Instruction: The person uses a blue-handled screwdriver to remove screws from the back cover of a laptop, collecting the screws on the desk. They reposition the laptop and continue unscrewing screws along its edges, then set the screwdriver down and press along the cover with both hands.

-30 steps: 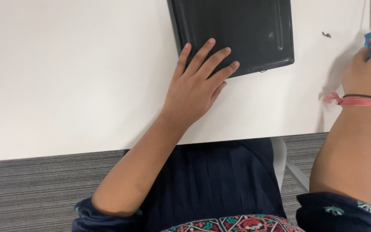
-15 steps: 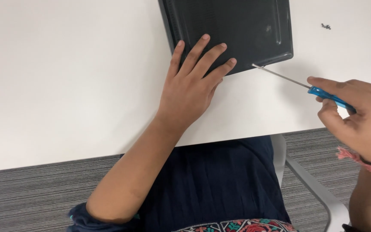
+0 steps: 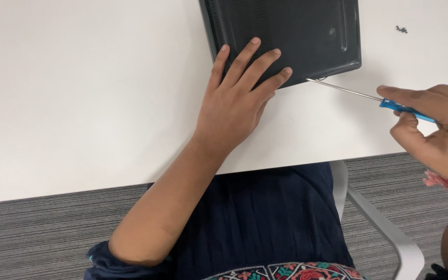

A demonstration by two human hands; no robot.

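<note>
You are pressing your left hand [image 3: 237, 101] flat, fingers spread, onto the near left corner of the dark grey, flat, rectangular plastic laptop base [image 3: 286, 36], which is lying bottom-up at the far edge of the white table [image 3: 79, 93]. Your right hand [image 3: 436, 129] is pinching the blue handle of a slim precision screwdriver with a long thin steel shaft [image 3: 369, 96], fingers curled closed around it, and its tip is reaching the near edge of the casing, at or just under the rim; you cannot tell from here whether it is in a seam or a screw. The shell is looking stiff but thin and smooth, so it is likely sliding easily on the table unless your flat palm is bearing down; hold it by that broad panel, not the edge. The screwdriver is light and its shaft is probably flexing under side load, so be keeping your grip low on the handle. A few tiny dark screws [image 3: 402, 29] are lying well apart at the far right.
</note>
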